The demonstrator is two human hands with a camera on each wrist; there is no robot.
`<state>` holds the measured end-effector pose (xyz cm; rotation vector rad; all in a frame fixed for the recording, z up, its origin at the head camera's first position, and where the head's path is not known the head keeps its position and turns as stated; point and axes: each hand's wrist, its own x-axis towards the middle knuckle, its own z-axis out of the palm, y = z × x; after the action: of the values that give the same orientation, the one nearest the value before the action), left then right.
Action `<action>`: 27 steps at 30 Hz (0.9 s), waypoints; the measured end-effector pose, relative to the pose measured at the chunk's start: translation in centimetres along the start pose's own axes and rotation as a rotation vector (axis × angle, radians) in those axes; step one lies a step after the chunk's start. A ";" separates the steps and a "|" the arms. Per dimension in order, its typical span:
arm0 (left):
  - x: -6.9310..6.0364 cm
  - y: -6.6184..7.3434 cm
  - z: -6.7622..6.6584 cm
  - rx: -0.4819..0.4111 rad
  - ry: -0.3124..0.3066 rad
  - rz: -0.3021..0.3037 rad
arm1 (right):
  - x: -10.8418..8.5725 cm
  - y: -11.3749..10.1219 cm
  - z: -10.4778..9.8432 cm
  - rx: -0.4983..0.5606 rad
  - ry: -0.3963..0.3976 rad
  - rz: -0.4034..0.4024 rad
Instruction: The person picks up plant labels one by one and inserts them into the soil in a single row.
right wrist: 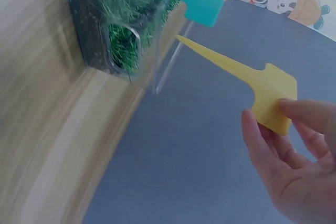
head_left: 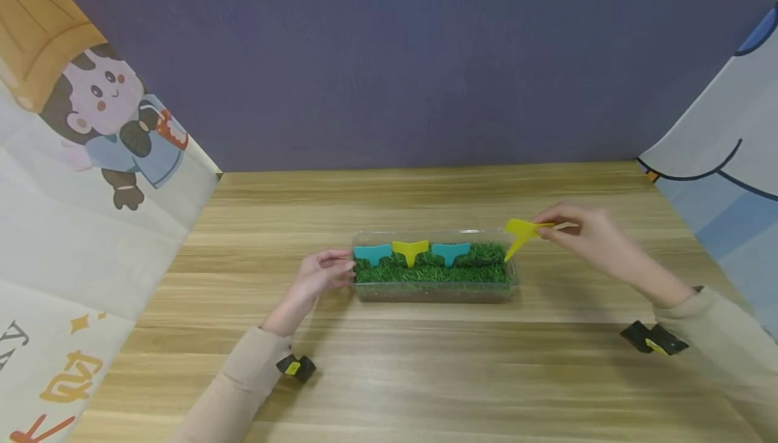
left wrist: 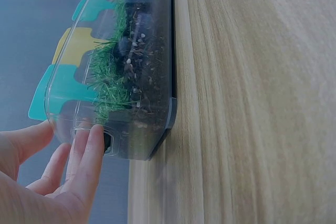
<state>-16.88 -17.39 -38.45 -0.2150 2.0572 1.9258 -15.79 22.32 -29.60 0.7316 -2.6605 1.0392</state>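
A clear plastic box [head_left: 437, 292] holds dark soil topped with green artificial grass [head_left: 425, 273]. Upright in the grass stand a blue plant label [head_left: 373, 253], a yellow plant label [head_left: 410, 251] and another blue plant label [head_left: 450, 252]. My right hand [head_left: 583, 233] pinches a second yellow plant label [right wrist: 273, 90] by its broad head, its pointed tip angled down near the box's right end. At the left end, my left hand [head_left: 319, 274] touches the box wall with fairly straight fingers [left wrist: 86, 153], beside a small cutout in that wall.
The box stands on a wood-grain table [head_left: 389, 362]. Behind it rises a dark blue-grey panel [head_left: 425, 58]. Cartoon-printed sheets flank both sides, one with a figure in an orange hat [head_left: 48, 31]. Black wrist mounts [head_left: 296, 367] hang under both sleeves.
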 end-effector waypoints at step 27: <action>-0.2 0.1 0.0 -0.008 0.009 -0.019 | 1.0 0.6 3.5 0.055 -0.046 -0.007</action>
<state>-16.76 -17.36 -38.26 -0.2445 2.0470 1.9255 -16.97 19.91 -32.13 0.7850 -2.6755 1.1105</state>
